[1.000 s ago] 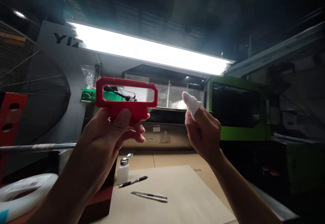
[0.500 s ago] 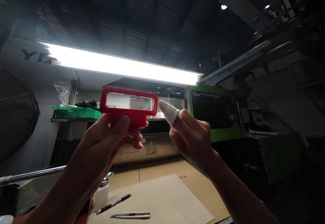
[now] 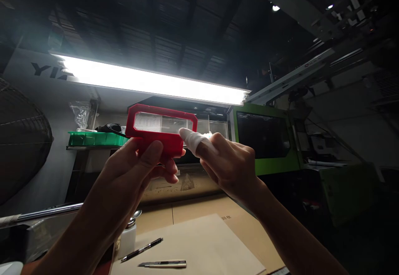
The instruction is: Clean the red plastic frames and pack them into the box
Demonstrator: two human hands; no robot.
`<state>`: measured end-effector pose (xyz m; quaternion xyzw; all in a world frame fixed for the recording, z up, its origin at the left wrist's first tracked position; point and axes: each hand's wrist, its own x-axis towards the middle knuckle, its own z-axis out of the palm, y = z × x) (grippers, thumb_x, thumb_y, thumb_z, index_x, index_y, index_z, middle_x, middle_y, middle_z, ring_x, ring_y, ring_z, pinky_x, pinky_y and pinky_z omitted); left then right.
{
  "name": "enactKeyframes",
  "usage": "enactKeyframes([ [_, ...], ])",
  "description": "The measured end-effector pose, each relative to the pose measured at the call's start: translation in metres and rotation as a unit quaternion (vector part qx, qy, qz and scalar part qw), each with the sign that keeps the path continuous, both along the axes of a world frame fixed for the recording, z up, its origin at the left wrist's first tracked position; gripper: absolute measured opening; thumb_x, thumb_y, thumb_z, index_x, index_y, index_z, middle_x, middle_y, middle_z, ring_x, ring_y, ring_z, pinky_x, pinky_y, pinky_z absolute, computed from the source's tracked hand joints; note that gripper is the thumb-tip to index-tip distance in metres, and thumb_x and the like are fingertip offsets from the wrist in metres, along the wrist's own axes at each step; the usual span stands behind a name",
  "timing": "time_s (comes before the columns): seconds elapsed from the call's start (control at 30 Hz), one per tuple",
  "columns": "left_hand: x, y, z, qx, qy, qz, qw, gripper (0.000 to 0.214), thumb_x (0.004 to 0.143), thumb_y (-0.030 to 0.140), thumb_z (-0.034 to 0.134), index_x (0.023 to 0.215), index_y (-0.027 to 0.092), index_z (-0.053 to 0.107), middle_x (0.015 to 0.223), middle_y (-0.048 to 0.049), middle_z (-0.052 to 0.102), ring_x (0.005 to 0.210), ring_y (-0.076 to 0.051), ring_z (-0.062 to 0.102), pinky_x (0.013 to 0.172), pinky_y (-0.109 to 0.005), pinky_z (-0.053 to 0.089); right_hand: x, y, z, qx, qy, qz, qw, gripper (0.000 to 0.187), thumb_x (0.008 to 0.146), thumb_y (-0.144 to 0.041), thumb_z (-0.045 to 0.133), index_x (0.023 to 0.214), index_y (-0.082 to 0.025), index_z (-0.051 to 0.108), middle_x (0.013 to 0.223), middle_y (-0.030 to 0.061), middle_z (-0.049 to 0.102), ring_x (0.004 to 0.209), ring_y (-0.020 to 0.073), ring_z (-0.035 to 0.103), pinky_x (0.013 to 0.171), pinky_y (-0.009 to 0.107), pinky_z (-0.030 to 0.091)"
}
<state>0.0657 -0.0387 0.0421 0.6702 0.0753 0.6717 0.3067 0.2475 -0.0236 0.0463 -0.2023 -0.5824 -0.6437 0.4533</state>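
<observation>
My left hand [image 3: 141,167] grips a red plastic frame [image 3: 161,131] with a clear rectangular window, held up toward the bright tube light [image 3: 149,81]. My thumb lies on the frame's lower tab. My right hand [image 3: 226,164] has its forefinger stretched out, wrapped in a white cloth cot [image 3: 191,138]. That wrapped fingertip touches the lower right corner of the window. The other fingers of that hand are curled in.
Below lie a black pen [image 3: 141,250] and a utility knife [image 3: 162,263] on a cardboard sheet [image 3: 202,246], beside a small white pump bottle [image 3: 127,235]. A green bin [image 3: 96,138] sits on a shelf at left. A green machine [image 3: 264,142] stands at right; a fan guard [image 3: 21,142] at far left.
My right forefinger has moved left, from apart from the frame to touching its window. My view tilted upward over the second; the frame stayed raised in my left hand.
</observation>
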Motion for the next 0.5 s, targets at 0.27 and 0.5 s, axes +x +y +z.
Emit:
enactKeyframes([
  [0.27,-0.001,0.005,0.001,-0.021,-0.021,0.003,1.0,0.012,0.08,0.027,0.062,0.078,0.018,0.07,0.067,-0.0021,0.071,0.051,-0.011,0.062,0.049,-0.018,0.053,0.003,0.005,-0.003,-0.172,0.111,0.291,0.935,0.04,0.088,-0.013,0.039,0.119,-0.027,0.059,0.062,-0.004,0.039,0.049,0.0082,0.033,0.044,0.022,0.031],
  [0.5,0.002,0.001,0.001,-0.027,-0.018,-0.028,0.999,0.014,0.082,0.025,0.06,0.076,0.018,0.071,0.061,-0.0005,0.069,0.05,-0.011,0.062,0.049,-0.017,0.053,-0.014,0.019,-0.002,-0.545,0.124,0.667,0.492,0.012,0.082,-0.023,0.048,0.074,-0.019,0.055,0.054,-0.0083,0.04,0.036,0.0027,0.025,0.032,0.017,0.018],
])
